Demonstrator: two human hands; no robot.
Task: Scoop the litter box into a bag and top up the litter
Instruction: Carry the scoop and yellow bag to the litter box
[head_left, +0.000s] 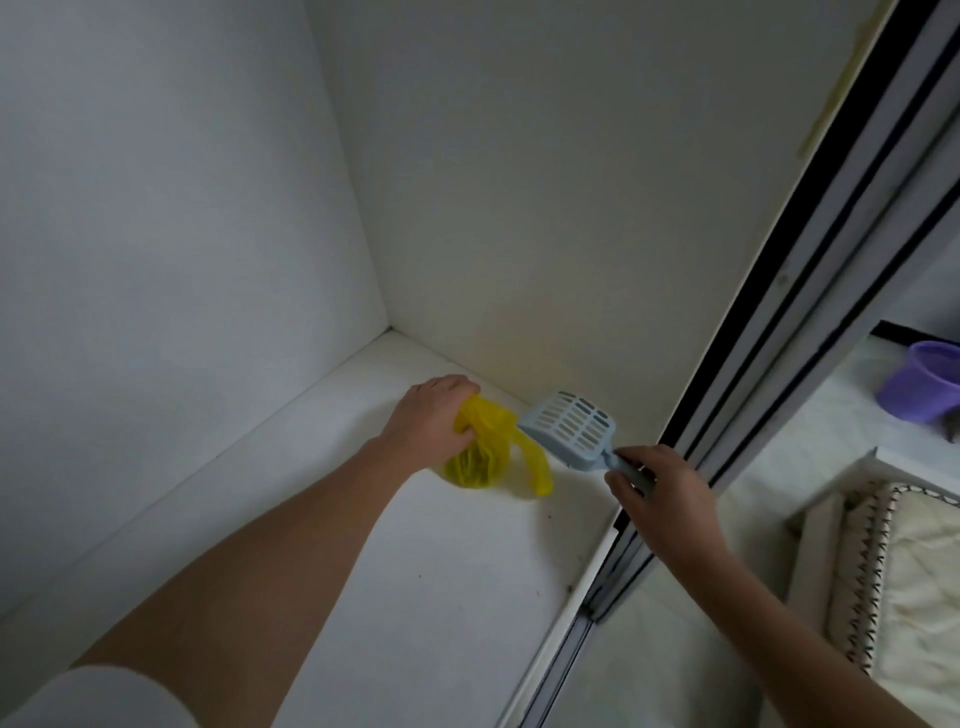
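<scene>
1. Both hands are in view, reaching into a white corner; left hand (434, 415) is closed in a fist around the gathered neck of the yellow bag (475, 457), right hand (662, 499) is closed around the handle of the litter scoop (571, 434).
2. White walls (182, 208) meet in a vertical corner seam and fill most of the view; the right-hand panel shows faint yellowish staining low down.
3. White floor (415, 571) runs from the corner toward the camera, with a few small dark specks on it.
4. Sliding door frame (779, 338), dark and light strips, cuts diagonally down the right side; right hand sits just beside it.
5. Left forearm is bare, with a white sleeve (93, 696) at the bottom left edge.
6. Beyond the frame on the right: cream padded cushion (909, 571) with a zigzag stitched edge, on a pale floor.
7. Purple tub (922, 387) stands at the far right edge, partly cut off.
8. Yellow bag rests on the floor near the corner, bulging at the bottom, translucent, one loop handle hanging free to the right; contents can't be made out.
9. Litter scoop is pale blue, slotted, head tilted up and touching or just beside the bag's top; held above the floor.
10. Litter box can't be seen.
</scene>
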